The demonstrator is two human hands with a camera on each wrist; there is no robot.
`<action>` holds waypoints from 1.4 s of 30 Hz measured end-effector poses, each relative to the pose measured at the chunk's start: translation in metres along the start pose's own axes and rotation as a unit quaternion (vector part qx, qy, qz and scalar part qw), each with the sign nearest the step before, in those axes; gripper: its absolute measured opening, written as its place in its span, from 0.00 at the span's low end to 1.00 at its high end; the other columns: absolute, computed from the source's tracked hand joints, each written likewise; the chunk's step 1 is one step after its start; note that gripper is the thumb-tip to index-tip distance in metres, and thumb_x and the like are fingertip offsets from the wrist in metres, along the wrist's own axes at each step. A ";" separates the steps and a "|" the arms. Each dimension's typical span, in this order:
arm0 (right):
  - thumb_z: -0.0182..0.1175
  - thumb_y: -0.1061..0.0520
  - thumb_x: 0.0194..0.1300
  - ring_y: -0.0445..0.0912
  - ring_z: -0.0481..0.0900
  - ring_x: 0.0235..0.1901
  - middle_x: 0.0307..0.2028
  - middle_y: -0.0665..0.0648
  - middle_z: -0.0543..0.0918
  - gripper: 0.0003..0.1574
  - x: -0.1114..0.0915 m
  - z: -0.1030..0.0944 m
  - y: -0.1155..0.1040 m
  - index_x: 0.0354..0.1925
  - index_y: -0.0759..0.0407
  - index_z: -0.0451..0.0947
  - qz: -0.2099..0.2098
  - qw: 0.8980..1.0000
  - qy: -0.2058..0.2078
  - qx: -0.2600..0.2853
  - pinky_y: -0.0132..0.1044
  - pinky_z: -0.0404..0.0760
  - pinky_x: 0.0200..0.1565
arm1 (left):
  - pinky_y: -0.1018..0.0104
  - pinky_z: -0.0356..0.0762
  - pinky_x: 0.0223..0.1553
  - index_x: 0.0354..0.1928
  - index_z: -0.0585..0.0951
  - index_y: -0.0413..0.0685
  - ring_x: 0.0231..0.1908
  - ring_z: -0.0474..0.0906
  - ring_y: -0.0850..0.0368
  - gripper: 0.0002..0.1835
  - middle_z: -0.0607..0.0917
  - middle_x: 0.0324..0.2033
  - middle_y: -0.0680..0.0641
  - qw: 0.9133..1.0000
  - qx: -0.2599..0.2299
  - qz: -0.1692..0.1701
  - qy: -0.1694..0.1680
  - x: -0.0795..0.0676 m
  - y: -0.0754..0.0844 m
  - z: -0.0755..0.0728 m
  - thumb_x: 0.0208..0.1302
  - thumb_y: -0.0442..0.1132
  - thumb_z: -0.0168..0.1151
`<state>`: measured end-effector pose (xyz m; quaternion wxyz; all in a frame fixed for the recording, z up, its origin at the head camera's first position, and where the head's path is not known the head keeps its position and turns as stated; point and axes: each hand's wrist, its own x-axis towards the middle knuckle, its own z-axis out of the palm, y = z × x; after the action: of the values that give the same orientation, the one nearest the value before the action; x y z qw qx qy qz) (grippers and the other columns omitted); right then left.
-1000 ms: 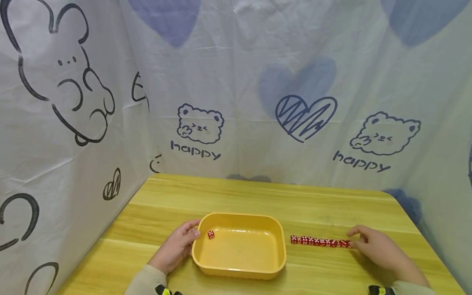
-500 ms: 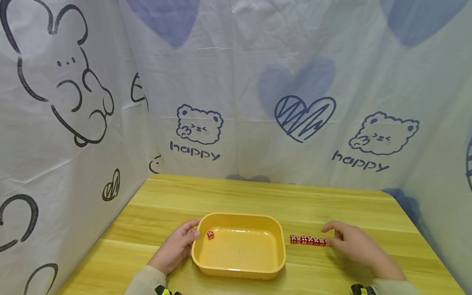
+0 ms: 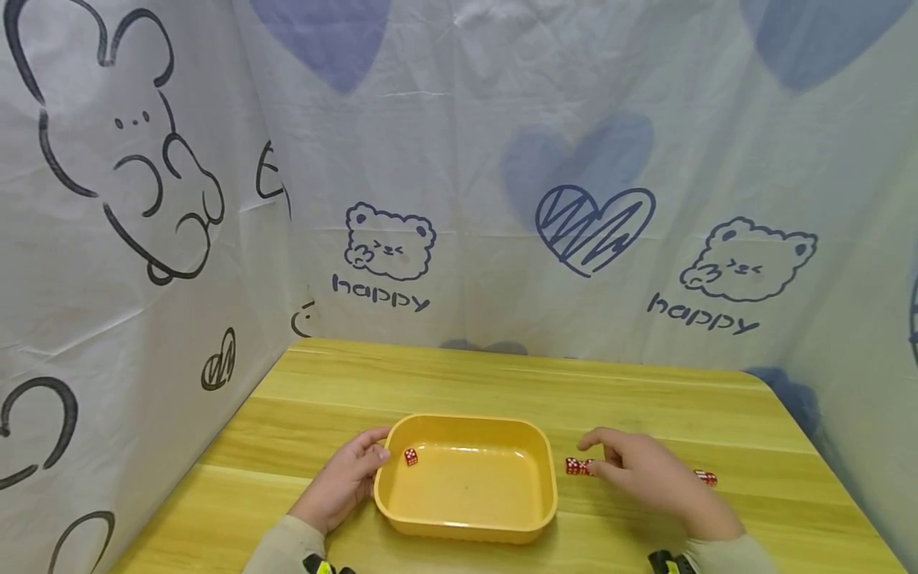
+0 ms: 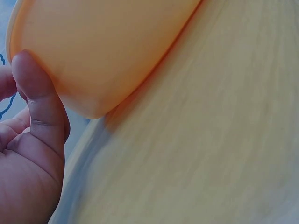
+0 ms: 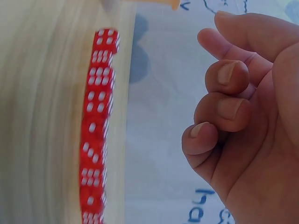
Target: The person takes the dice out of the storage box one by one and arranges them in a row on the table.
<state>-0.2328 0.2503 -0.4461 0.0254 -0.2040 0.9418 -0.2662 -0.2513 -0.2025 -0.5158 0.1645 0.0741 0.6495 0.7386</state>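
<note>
A yellow plastic tray (image 3: 466,498) stands on the table, with one red die (image 3: 411,457) lying inside at its left end. My left hand (image 3: 339,482) grips the tray's left rim; in the left wrist view the thumb (image 4: 35,79) lies along the wall. To the right of the tray runs a straight row of red dice (image 3: 578,466) with white dots. My right hand (image 3: 645,477) is over the row and hides its middle. In the right wrist view, its thumb and index finger reach forward with nothing between them, beside the dice (image 5: 96,100), while the other fingers curl loosely.
The wood-grain table (image 3: 502,379) has a rounded far right corner. White cloth (image 3: 466,303) printed with bears and hearts hangs behind it and at both sides.
My right hand has moved left along the row of dice, from its right end to near its left end, and the right end now shows again. The left hand and tray stay put.
</note>
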 end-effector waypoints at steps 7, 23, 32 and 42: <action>0.62 0.52 0.71 0.39 0.67 0.20 0.22 0.45 0.72 0.13 0.014 -0.001 -0.023 0.53 0.44 0.81 -0.006 1.000 -0.020 -0.017 0.33 0.69 0.23 | 0.60 0.85 0.40 0.75 0.59 0.37 0.41 0.79 0.50 0.30 0.75 0.43 0.40 1.000 0.005 0.002 -0.001 0.000 0.000 0.000 0.78 0.39 0.54; 0.61 0.45 0.73 0.39 0.71 0.14 0.22 0.45 0.73 0.15 0.049 -0.001 -0.067 0.56 0.40 0.79 -0.098 0.992 -0.070 -0.036 0.34 0.73 0.22 | 0.60 0.85 0.40 0.75 0.59 0.37 0.42 0.79 0.50 0.30 0.75 0.44 0.39 1.000 0.008 0.002 -0.004 0.000 -0.001 0.000 0.78 0.39 0.54; 0.61 0.47 0.73 0.38 0.70 0.21 0.24 0.43 0.74 0.15 0.077 0.004 -0.096 0.57 0.40 0.79 -0.146 0.983 -0.075 -0.081 0.34 0.73 0.26 | 0.59 0.85 0.41 0.75 0.59 0.36 0.45 0.80 0.48 0.30 0.75 0.47 0.37 1.000 0.009 0.008 -0.008 -0.001 0.000 0.001 0.78 0.39 0.53; 0.59 0.51 0.73 0.39 0.73 0.26 0.27 0.41 0.77 0.16 0.110 0.022 -0.119 0.57 0.44 0.80 -0.178 0.973 -0.107 -0.106 0.35 0.76 0.33 | 0.59 0.85 0.41 0.75 0.57 0.34 0.45 0.80 0.48 0.32 0.76 0.47 0.37 1.000 0.010 0.012 -0.013 -0.002 -0.002 0.001 0.78 0.39 0.54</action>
<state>-0.2860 0.1030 -0.3973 0.0566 -0.3967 0.9052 -0.1418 -0.2491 -0.2021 -0.5174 0.1633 0.0937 0.6536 0.7330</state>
